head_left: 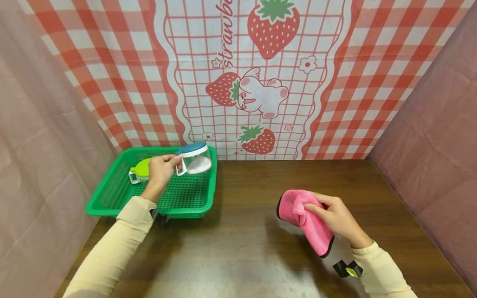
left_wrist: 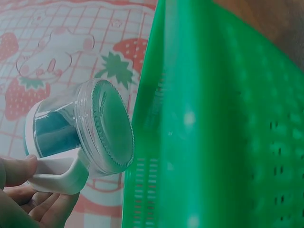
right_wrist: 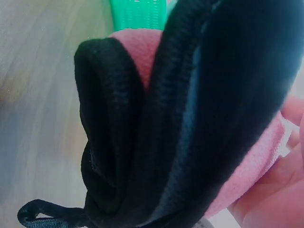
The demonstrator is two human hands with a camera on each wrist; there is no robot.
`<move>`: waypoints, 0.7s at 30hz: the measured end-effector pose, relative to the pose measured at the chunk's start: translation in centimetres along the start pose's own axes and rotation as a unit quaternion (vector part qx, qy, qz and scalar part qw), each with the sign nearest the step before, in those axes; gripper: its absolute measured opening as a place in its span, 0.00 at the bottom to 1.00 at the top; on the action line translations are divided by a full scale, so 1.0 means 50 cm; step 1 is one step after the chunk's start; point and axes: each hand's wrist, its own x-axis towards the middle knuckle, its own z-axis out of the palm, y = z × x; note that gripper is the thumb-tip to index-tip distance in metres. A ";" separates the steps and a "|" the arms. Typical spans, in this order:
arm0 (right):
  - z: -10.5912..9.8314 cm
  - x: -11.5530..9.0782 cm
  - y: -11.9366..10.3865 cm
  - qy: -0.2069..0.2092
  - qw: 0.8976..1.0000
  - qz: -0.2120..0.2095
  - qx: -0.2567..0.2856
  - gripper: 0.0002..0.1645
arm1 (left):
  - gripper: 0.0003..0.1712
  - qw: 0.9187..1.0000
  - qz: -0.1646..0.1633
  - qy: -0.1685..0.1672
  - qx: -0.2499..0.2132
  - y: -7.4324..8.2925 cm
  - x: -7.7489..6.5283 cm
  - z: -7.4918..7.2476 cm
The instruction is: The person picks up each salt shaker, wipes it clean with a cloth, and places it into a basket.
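Observation:
My left hand (head_left: 162, 170) pinches the white handle (left_wrist: 71, 178) of a clear seasoning jar (head_left: 198, 160) with a blue lid and white contents. The jar hangs tilted over the right part of a green plastic basket (head_left: 209, 198). Behind that hand, a second jar with a lime-green lid (head_left: 143, 169) sits inside the basket. To the right, my right hand (head_left: 337, 217) grips a folded pink cloth (head_left: 303, 215) with black edging above the table. Black edging and a small hanging loop (right_wrist: 40, 209) of the cloth fill much of the right wrist view.
The brown wooden table (head_left: 238, 244) runs back to a strawberry-print checked curtain (head_left: 257, 95). Plain pinkish drapes (head_left: 428, 145) hang at both sides. The basket stands at the table's back left.

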 end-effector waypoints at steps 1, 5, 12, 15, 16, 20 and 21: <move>0.000 0.000 0.001 0.000 1.000 -0.001 0.000 0.15 | 0.18 1.000 0.000 0.002 0.003 0.000 0.005 -0.002; 0.000 0.001 0.000 0.001 1.000 0.000 -0.001 0.15 | 0.17 0.999 0.008 0.016 0.036 0.000 0.023 -0.009; -0.003 -0.002 -0.006 0.005 1.000 0.004 -0.002 0.16 | 0.18 0.996 0.014 0.022 0.086 0.003 0.045 -0.026; -0.004 -0.001 -0.006 0.009 1.000 0.000 0.001 0.16 | 0.18 0.994 0.021 0.018 0.106 0.007 0.050 -0.033; -0.004 -0.001 -0.006 0.010 1.000 -0.002 0.003 0.16 | 0.18 0.993 0.024 0.016 0.115 0.007 0.053 -0.034; -0.005 0.000 -0.003 0.008 1.000 -0.006 0.007 0.17 | 0.18 0.988 0.045 0.001 0.151 0.007 0.063 -0.039; -0.005 0.000 -0.003 0.007 1.000 -0.006 0.008 0.17 | 0.18 0.986 0.051 -0.004 0.158 0.006 0.067 -0.040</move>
